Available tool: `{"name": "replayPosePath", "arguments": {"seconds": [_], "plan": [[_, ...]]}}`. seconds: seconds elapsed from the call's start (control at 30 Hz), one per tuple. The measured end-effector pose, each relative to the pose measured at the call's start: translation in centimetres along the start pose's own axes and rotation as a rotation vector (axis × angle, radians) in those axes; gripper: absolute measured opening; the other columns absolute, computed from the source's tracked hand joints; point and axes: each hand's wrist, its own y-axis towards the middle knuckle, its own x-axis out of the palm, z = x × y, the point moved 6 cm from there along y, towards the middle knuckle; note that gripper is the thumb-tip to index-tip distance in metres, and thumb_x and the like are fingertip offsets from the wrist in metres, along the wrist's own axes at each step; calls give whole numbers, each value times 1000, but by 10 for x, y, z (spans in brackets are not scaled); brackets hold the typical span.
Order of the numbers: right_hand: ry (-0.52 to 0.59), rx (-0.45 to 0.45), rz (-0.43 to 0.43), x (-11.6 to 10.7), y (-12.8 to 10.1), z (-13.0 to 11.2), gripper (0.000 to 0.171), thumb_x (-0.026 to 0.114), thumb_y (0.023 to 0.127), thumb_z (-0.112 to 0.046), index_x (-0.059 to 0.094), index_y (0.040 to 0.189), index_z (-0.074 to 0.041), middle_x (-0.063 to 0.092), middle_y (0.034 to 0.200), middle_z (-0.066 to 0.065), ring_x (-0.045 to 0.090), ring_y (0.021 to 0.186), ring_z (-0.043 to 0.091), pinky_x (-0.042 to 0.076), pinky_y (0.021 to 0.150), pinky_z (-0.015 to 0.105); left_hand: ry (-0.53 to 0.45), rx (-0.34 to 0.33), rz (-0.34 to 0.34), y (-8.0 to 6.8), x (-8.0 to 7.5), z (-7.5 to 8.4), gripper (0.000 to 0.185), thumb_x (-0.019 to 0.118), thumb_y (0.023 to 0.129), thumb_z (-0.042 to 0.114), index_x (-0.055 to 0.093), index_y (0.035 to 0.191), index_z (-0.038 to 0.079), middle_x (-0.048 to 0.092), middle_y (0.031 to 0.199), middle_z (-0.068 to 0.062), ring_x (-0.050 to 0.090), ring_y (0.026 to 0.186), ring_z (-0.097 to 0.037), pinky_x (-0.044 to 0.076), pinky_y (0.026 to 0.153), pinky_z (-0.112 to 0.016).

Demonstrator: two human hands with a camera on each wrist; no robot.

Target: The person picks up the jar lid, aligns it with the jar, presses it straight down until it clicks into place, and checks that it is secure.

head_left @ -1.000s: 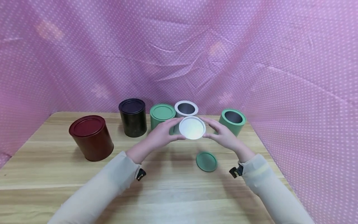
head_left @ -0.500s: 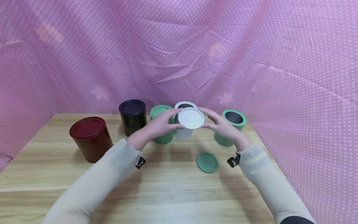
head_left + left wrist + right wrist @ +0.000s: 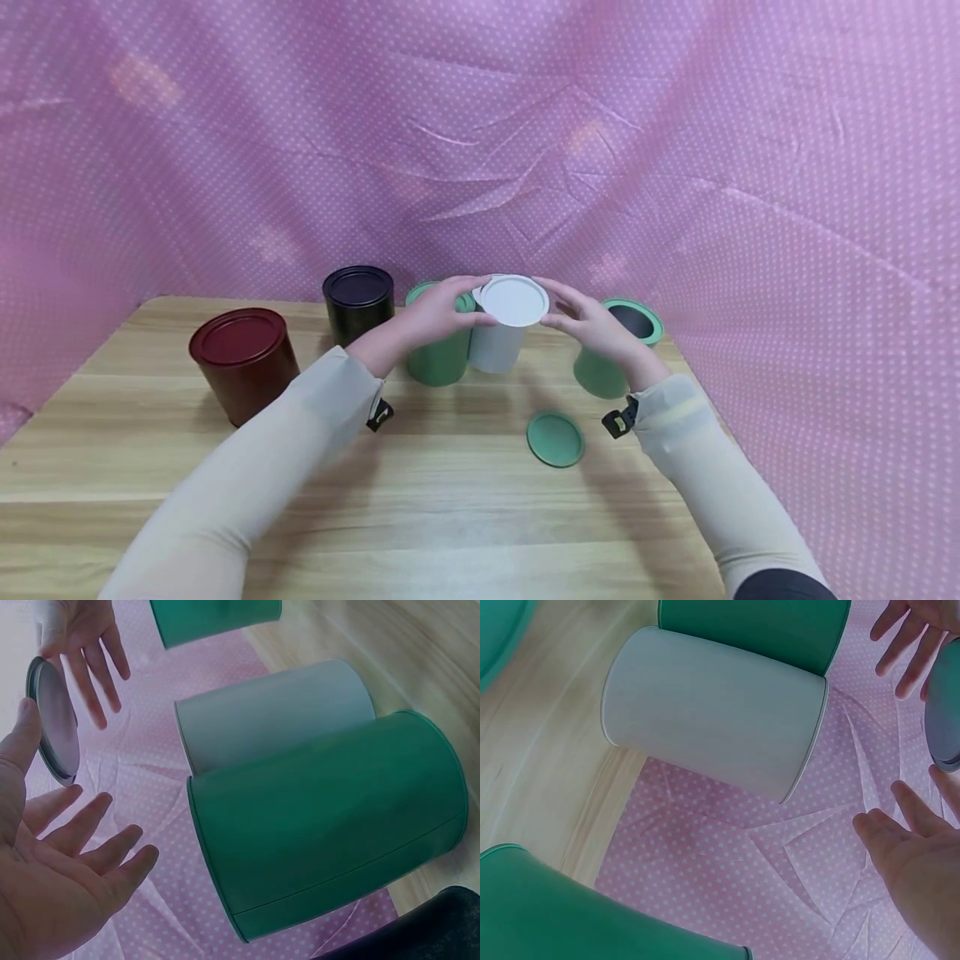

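Note:
In the head view, a round white lid is held level between both hands. My left hand pinches its left edge with thumb and forefinger, the other fingers spread apart. On the opposite edge, my right hand grips it the same way. Behind and below stands a white can, its mouth mostly covered by the lid in this view. Both wrist views show a gap between the lid and the can's rim. A lidded green can stands against the white can's left side.
Right of the hands stands an uncovered green can. A green lid lies nearer on the wooden table. To the left are a lidded black can and a lidded dark red can. Pink dotted cloth hangs behind.
Both hands have carried the white lid forward, away from the body, until it overlaps the white can's mouth in the head view. The cans and green lid stay put.

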Motion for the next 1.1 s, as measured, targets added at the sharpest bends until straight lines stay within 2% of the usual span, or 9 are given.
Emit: {"name": "replayPosePath", "arguments": {"seconds": [0.13,0.3,0.6,0.77,0.97,1.1], "plan": [[36,18,13,-1,4,-1,60,56,98,-19,32,152,-13,32,156,13,27,145,36,28,115,53,-1,-6,39,3,-5,-1,68,71,87,39,46,145,13,46,149,-8,39,140,-26,32,115,-44],[31,2,31,-4,5,1,59,56,98,-23,33,152,-16,35,155,9,26,146,31,24,118,50,15,-38,68,7,-6,1,64,71,86,40,49,142,17,47,148,-5,40,139,-24,32,115,-45],[21,43,49,-8,14,11,60,56,98,-26,32,152,-19,31,158,7,24,147,31,23,118,50,18,-88,31,18,-6,-4,66,68,89,39,44,146,18,43,151,-5,41,139,-26,33,115,-46],[0,29,67,-8,24,13,58,55,99,-20,32,152,-14,29,158,10,21,148,30,19,120,49,26,-86,-4,28,-7,-14,67,67,89,40,42,147,17,42,152,-5,36,142,-26,30,116,-45],[-18,48,89,-8,34,15,58,57,98,-24,34,151,-16,29,158,9,23,147,30,21,119,50,21,-87,-14,35,-11,-22,67,67,90,38,41,148,16,40,153,-7,33,143,-27,27,117,-46],[-21,62,94,-11,33,20,59,56,98,-20,32,152,-14,29,158,11,24,146,32,23,118,50,13,-70,-28,42,-5,-24,66,67,90,38,42,147,16,43,151,-8,35,142,-27,29,117,-44]]}}
